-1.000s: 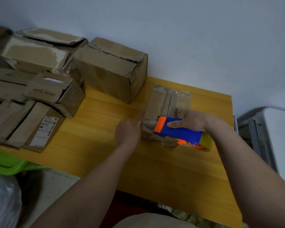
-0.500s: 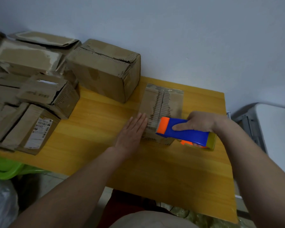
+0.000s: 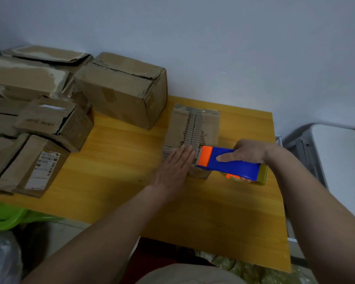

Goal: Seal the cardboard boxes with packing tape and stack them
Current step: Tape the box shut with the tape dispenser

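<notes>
Your left hand [image 3: 175, 169] lies flat, fingers straight and together, pressing the near left part of the box [image 3: 192, 130] top; the forearm runs in from the lower left; your right hand [image 3: 247, 153] is wrapped round the blue dispenser [image 3: 229, 166], index finger stretched along its side, wrist bent, the forearm coming from the lower right; the dispenser's orange end meets the box's near edge by your left fingertips; its tape roll [image 3: 261, 177] hangs just off the box to the right; the box sits on the table [image 3: 115, 173], towards its far right side, the centre seam running away from you; more boxes [image 3: 121, 89] crowd the left side, some stacked.
</notes>
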`<state>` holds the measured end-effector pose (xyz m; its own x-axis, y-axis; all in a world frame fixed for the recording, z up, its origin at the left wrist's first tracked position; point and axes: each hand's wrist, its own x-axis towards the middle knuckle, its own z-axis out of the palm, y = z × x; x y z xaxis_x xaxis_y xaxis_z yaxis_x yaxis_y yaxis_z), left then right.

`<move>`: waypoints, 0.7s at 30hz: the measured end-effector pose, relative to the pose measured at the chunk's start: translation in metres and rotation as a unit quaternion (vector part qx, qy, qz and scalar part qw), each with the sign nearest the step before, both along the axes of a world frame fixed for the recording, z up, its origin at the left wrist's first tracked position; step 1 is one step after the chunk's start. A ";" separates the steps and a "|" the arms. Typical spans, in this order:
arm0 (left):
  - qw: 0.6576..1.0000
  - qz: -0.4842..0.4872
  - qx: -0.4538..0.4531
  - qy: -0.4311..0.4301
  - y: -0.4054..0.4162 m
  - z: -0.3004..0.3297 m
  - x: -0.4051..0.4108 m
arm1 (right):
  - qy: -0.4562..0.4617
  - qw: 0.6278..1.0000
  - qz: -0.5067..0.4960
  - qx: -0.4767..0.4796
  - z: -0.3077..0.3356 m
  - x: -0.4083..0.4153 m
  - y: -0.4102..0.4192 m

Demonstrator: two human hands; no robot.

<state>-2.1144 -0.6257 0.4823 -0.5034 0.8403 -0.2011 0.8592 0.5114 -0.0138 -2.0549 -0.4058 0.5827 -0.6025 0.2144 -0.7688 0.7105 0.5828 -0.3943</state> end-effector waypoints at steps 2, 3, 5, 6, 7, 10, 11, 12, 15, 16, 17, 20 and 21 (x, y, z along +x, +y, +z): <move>1.000 0.002 -0.007 0.004 0.000 -0.002 -0.002 | 0.000 1.000 0.000 -0.006 -0.002 0.001 0.002; 1.000 0.000 -0.011 0.005 -0.001 -0.002 -0.003 | 0.001 1.000 -0.002 -0.011 -0.003 0.001 0.003; 1.000 -0.008 -0.010 0.007 -0.002 -0.002 -0.005 | 0.002 1.000 -0.004 -0.026 -0.004 0.004 0.005; 1.000 -0.012 -0.013 0.007 -0.003 -0.002 -0.006 | 0.004 1.000 -0.003 -0.027 -0.004 0.006 0.007; 1.000 -0.013 -0.016 0.005 -0.003 -0.002 -0.006 | 0.004 1.000 0.000 -0.024 -0.002 0.009 0.010; 1.000 -0.010 -0.013 0.003 -0.002 -0.002 -0.004 | -0.013 0.999 -0.005 -0.034 0.005 0.019 0.023; 1.000 -0.005 -0.013 0.000 -0.001 -0.001 -0.004 | -0.019 0.999 -0.010 -0.044 0.008 0.022 0.027; 1.000 0.000 -0.011 -0.004 0.000 -0.001 -0.003 | -0.019 0.999 -0.011 -0.048 0.008 0.024 0.029; 1.000 0.018 -0.018 -0.012 0.003 0.000 0.002 | -0.018 0.998 -0.017 -0.055 0.004 0.024 0.030; 0.999 0.026 -0.021 -0.014 0.006 0.001 0.004 | -0.018 0.998 -0.016 -0.059 0.002 0.023 0.030; 0.999 0.036 -0.024 -0.018 0.011 0.003 0.008 | -0.016 0.998 -0.016 -0.060 0.001 0.023 0.030; 0.998 0.055 -0.021 -0.022 0.027 0.005 0.018 | -0.006 0.999 -0.010 -0.042 -0.004 0.026 0.034; 0.999 0.045 -0.015 -0.013 0.030 0.003 0.021 | -0.005 0.999 -0.003 -0.032 -0.006 0.027 0.035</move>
